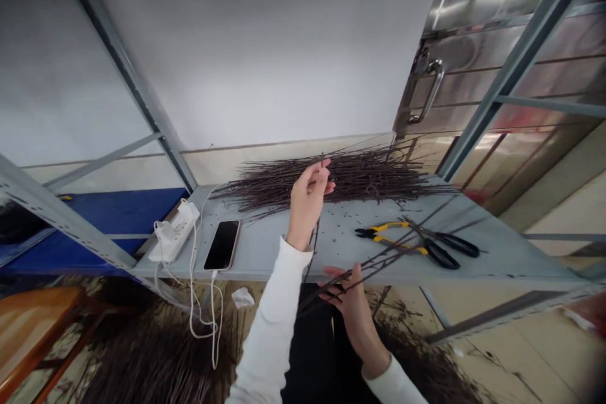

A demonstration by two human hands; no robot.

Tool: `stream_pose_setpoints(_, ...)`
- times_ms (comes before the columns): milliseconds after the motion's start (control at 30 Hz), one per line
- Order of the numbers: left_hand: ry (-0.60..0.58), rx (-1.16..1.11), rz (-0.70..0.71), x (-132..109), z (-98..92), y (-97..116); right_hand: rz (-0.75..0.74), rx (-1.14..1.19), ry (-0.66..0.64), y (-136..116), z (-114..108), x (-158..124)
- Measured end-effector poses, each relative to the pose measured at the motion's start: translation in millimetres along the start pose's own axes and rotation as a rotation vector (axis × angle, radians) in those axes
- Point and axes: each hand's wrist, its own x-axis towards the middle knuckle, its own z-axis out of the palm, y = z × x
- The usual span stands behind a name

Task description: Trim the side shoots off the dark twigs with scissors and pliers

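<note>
My left hand is raised over the grey shelf, its fingers pinched on the top of one thin dark twig that hangs down past the wrist. My right hand is lower, at the shelf's front edge, closed round a small bundle of dark twigs that slant up to the right. A large pile of the same dark twigs lies at the back of the shelf, just beyond my left hand.
Yellow-handled pliers and black scissors lie on the shelf at right. A black phone and a white power strip with cables sit at left. Cut twigs litter the floor. Metal uprights frame the shelf; a wooden stool stands lower left.
</note>
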Motion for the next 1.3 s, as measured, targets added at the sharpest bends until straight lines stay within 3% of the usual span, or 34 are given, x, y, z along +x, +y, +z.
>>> stream_pose_setpoints(133,-0.005,0.058,0.125,-15,-25.3,4,0.155,0.062,-0.128,-32,2,10)
stream_pose_setpoints(233,0.068,0.208,0.171,-33,-65.7,-12,0.241,0.104,-0.203,-51,4,15)
stream_pose_setpoints(333,0.303,0.83,-0.016,-48,-125.2,-49,0.284,0.126,-0.251,-59,4,16)
stream_pose_setpoints(467,0.468,1.089,-0.234,-62,-199.0,-97,0.319,0.117,-0.256,-57,1,18)
stream_pose_setpoints(567,0.484,1.234,-0.319,-68,-227.2,-118,0.324,0.06,-0.257,-53,1,22)
stream_pose_setpoints(800,0.406,1.454,-0.389,-57,-231.7,-138,0.294,-0.04,-0.21,-51,0,35)
stream_pose_setpoints(1067,0.479,1.592,-0.416,-46,-217.0,-145,0.28,-0.045,-0.163,-54,0,48)
stream_pose_setpoints(1300,0.53,1.528,-0.448,-41,-209.1,-147,0.287,-0.081,-0.173,-53,-2,63)
